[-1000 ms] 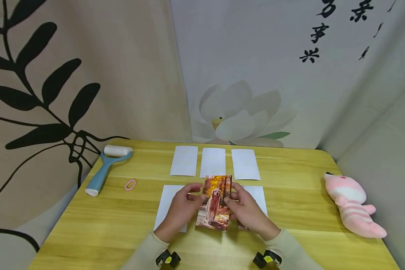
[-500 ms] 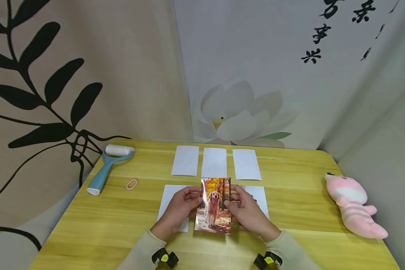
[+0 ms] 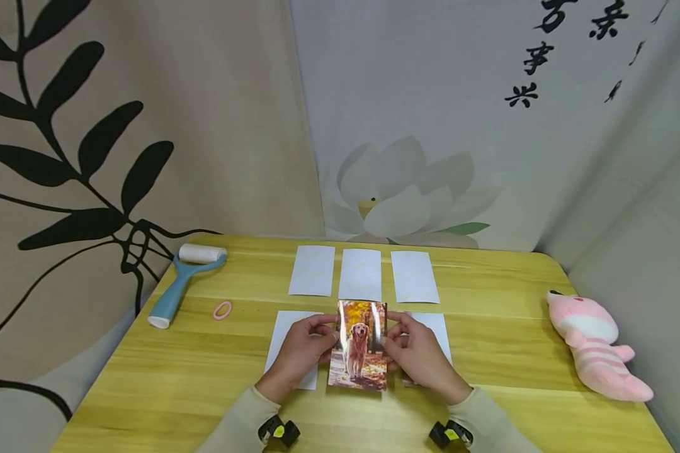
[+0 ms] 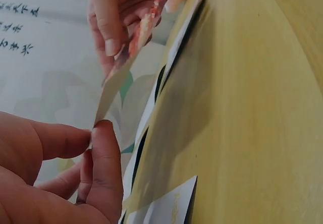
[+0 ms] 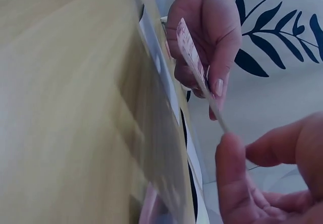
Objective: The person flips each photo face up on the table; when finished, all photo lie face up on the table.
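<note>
In the head view, the left hand [image 3: 300, 349] and the right hand [image 3: 422, 349] hold a dog photo [image 3: 357, 345] between them, the fingers of each closed on one side edge and the picture facing the person. Beyond the fingers, three white cards [image 3: 360, 274] lie in a row on the worktop [image 3: 232, 402]. A left card [image 3: 286, 333] lies partly under the left hand, and a right card [image 3: 435, 327] partly under the right. To the left of the left fingers are a pink ring [image 3: 222, 310] and, farther out, a lint roller [image 3: 184, 283]; well to the right of the right fingers lies a pink plush toy [image 3: 595, 346].

In the left wrist view, the left thumb and a finger pinch the photo's near edge, leaving no gap beyond its thickness. The photo stands tilted above the worktop, with the right fingers at its far edge.

In the right wrist view, the right thumb and a finger pinch the near edge, and the left fingers hold the opposite one.
</note>
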The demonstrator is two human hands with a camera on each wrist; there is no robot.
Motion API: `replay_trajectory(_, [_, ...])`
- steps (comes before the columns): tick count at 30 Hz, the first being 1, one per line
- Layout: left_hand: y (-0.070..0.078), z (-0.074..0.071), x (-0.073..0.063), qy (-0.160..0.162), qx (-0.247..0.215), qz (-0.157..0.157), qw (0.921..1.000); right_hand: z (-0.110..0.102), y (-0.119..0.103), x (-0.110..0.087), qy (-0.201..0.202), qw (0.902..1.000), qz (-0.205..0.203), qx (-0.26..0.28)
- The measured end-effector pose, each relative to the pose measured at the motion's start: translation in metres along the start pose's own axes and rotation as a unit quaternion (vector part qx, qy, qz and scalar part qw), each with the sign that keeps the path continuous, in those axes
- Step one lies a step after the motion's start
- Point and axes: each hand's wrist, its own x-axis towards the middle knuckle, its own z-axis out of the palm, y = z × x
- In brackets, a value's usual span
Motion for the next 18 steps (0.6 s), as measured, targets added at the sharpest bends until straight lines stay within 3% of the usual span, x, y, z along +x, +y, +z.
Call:
replay_trajectory(9, [0.000,0.000,-0.002,0.004,0.053,-0.012,0.9985,0.001,0.011,0.008,0.003,0.9997,0.008,-0.023])
replay_trajectory(18, [0.002,0.002,-0.006,-0.005,0.071,-0.019,0.9973,0.004,0.017,0.012,0.033,0.9900,-0.003,-0.137])
